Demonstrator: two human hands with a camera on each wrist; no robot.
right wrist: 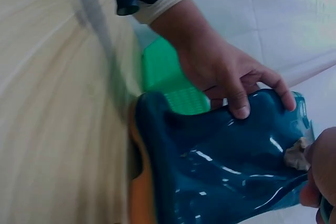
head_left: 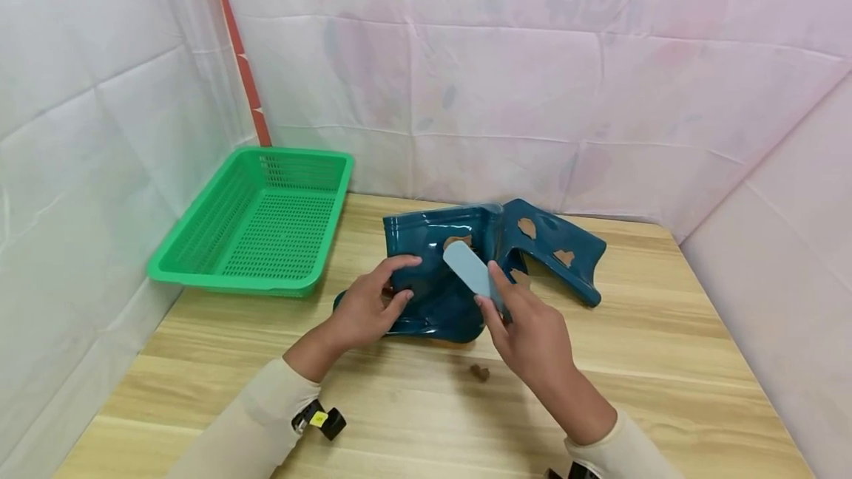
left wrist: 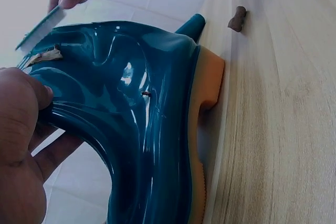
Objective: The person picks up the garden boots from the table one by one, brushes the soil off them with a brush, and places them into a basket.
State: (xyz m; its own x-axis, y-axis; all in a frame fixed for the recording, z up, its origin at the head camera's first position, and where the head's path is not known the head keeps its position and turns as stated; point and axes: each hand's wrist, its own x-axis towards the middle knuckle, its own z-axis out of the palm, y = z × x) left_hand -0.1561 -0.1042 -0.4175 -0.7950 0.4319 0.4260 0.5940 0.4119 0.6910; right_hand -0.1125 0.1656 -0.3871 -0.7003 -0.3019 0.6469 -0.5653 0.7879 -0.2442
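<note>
Head view bright, evenly lit; soft shadows on near bench (head_left: 406, 412). Glare streaks on blue boot (head_left: 435, 290). Wrist views dimmer, softer; white sheeting (right wrist: 299, 9) partly washed out.

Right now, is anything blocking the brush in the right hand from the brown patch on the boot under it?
Nothing visible is. The brush, held in the right hand, has its bristles close over the brown patch on the boot. The left hand grips the boot to one side, out of the way.

Boots (head_left: 433, 287) glossy, smooth, rubber-like; basket (head_left: 282, 231) plastic; tabletop (head_left: 632, 361) wood-grained, smooth; brown lump (left wrist: 238, 19) matt, perhaps clay
</note>
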